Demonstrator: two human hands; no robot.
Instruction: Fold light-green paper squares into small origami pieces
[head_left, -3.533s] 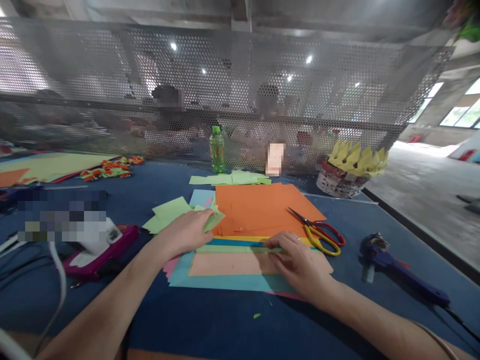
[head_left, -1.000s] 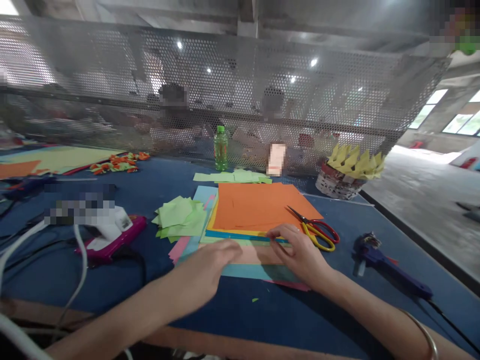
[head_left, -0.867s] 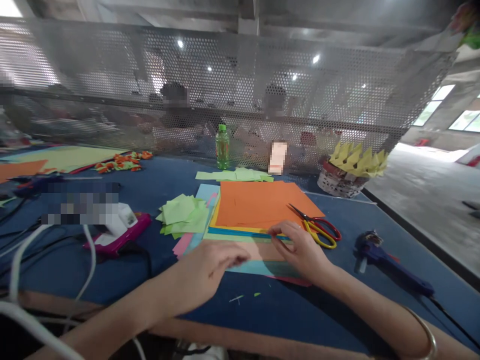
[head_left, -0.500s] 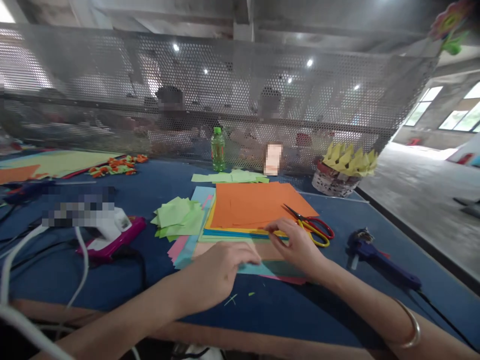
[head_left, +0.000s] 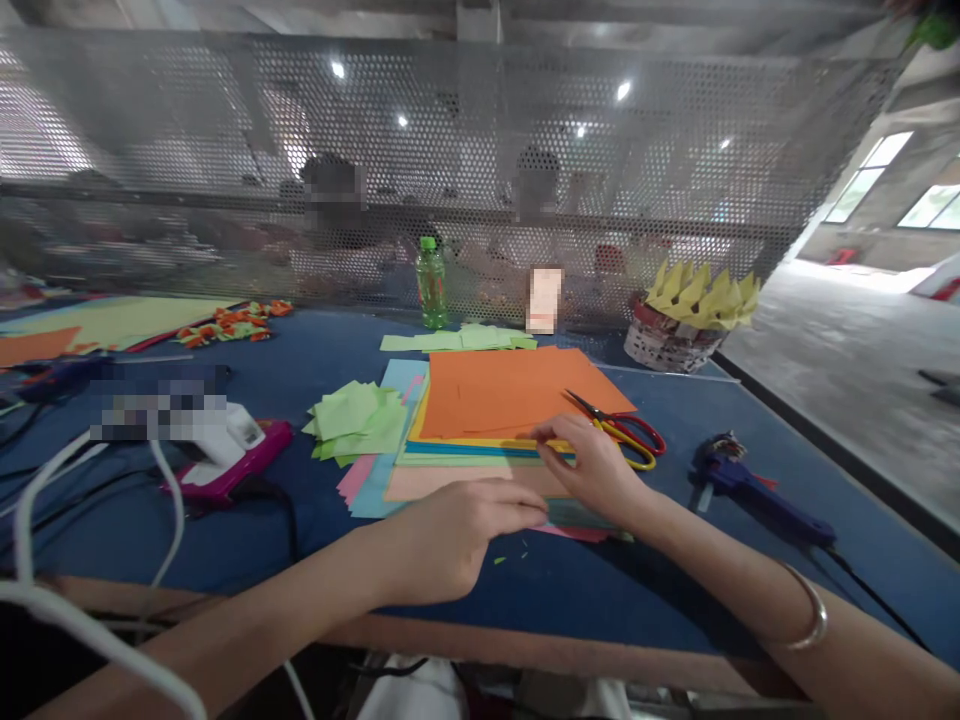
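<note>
Orange paper [head_left: 510, 390] lies beyond the left hand [head_left: 476, 535], nearer the right hand [head_left: 596, 465].
Its long edge runs sideways; whether either hand pinches anything, I cannot tell.

No lettering, number or brand can be read. Beyond the right hand [head_left: 589, 460], ahead and a little to its left, a pale upright panel [head_left: 545, 298] is pixelated, with only a reddish band showing low on it. Farther left, the green bottle [head_left: 430, 285] has reddish marks too small to make out. Ahead and to the right of that same hand, dark marks on the pot [head_left: 667, 342] form no legible words. Left of the left hand [head_left: 472, 535], nothing legible shows on the magenta-edged power strip [head_left: 244, 470].
</note>
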